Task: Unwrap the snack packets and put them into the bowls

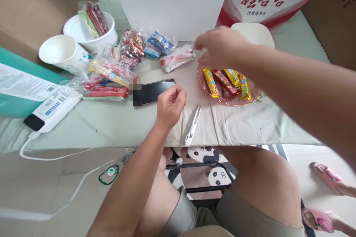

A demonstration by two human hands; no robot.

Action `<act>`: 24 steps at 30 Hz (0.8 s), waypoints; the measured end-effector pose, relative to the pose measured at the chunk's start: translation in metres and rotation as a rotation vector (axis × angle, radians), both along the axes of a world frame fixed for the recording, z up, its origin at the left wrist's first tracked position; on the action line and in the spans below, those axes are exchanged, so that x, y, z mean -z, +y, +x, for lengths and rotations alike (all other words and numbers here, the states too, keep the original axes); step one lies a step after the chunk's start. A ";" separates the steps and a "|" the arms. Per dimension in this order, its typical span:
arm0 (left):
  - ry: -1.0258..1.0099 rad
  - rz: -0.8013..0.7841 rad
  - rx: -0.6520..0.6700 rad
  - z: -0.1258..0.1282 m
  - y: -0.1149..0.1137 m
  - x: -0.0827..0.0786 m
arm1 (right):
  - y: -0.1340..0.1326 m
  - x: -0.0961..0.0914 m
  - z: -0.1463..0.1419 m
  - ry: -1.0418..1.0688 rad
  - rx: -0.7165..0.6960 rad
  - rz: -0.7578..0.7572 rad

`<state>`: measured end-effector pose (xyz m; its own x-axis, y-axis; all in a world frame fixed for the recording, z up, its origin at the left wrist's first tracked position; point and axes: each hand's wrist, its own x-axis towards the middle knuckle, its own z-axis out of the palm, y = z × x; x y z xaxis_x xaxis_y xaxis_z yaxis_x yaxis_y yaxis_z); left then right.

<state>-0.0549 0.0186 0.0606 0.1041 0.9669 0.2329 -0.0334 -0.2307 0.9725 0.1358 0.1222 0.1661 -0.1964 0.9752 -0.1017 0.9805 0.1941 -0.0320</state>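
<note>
My left hand [170, 105] is curled into a loose fist at the right end of a black phone [155, 90], with nothing showing in it. My right hand [219, 46] hangs over the back of a pink ribbed plate [222, 102], blurred by motion, its fingers pointing left and down. Several small yellow packets [210, 82] and red packets [225, 82] lie on that plate. Just left of my right fingertips is a clear-wrapped red and white packet [178, 58]. A white utility knife [193, 124] lies on the cloth between my hands, nearer the table's front edge.
Wrapped snacks [108, 72] are heaped at the left, beside a paper cup [62, 53] and a white bowl [109, 37] holding packets. A white power strip [52, 109] trails its cable. Behind stand a white box [172, 3] and a cream dish [254, 31]. Another person's pink sandals [326, 177] show at right.
</note>
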 end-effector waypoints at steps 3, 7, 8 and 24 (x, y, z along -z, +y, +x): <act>0.003 0.024 -0.010 -0.003 0.000 0.001 | 0.024 0.019 -0.057 -0.096 -0.076 -0.108; 0.011 0.048 -0.008 -0.008 -0.004 0.003 | 0.053 0.053 -0.069 -0.216 -0.098 -0.158; 0.013 0.048 -0.002 -0.009 -0.005 0.004 | 0.058 0.059 -0.069 -0.249 -0.098 -0.145; -0.242 0.059 -0.279 -0.013 0.009 0.010 | 0.014 0.019 -0.069 -0.090 -0.236 0.261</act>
<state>-0.0676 0.0271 0.0503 -0.2266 0.9345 0.2744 -0.1890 -0.3186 0.9289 0.0666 0.1364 0.1469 -0.4208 0.8995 0.1174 0.9043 0.4058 0.1324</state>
